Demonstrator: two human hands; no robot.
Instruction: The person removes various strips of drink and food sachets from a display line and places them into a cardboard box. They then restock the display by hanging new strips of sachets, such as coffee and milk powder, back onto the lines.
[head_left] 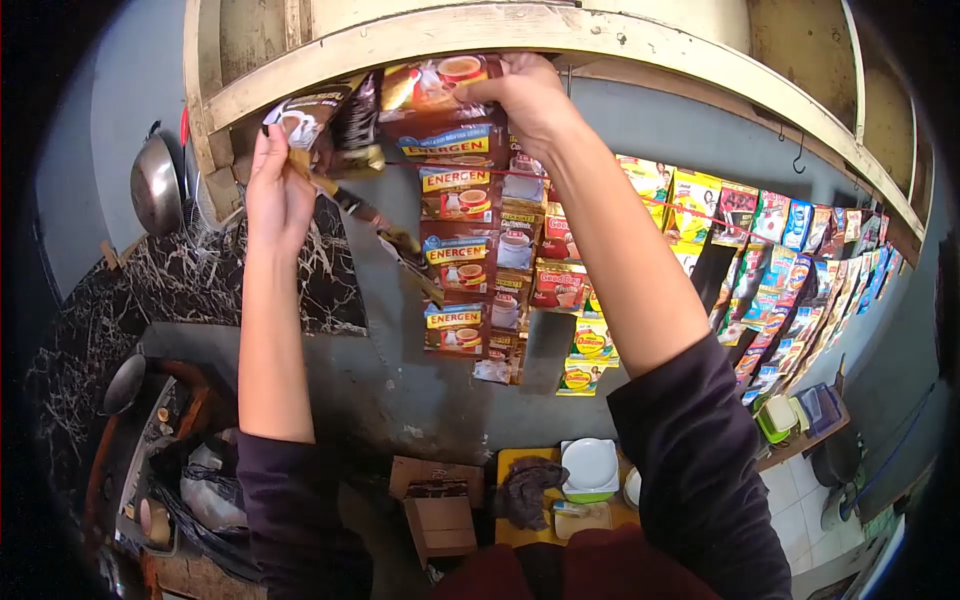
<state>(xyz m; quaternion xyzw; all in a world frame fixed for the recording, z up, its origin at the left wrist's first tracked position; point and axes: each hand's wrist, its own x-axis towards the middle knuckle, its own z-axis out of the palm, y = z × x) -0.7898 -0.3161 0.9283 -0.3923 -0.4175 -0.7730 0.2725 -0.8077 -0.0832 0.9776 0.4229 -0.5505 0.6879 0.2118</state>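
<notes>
Reaching up with both hands to sachet strips hung under a wooden shelf

Both arms are raised, sleeves pushed back toward the elbows: the left hand (277,195) is closed around the top of a dark sachet strip (335,125), whose lower end trails down to the right of that hand, while the right hand (520,95) pinches the top packet of the Energen sachet strip (455,230), which hangs straight down below it. Just above both hands runs the pale wooden shelf (560,35); beyond the right arm a long row of hanging sachets (790,260) stretches away along a grey wall (400,390). Far below the hands stands a yellow bench (512,535) with white plates (588,465), and beside it a cardboard box (437,510). A metal wok (155,185) hangs left of the left hand.
</notes>
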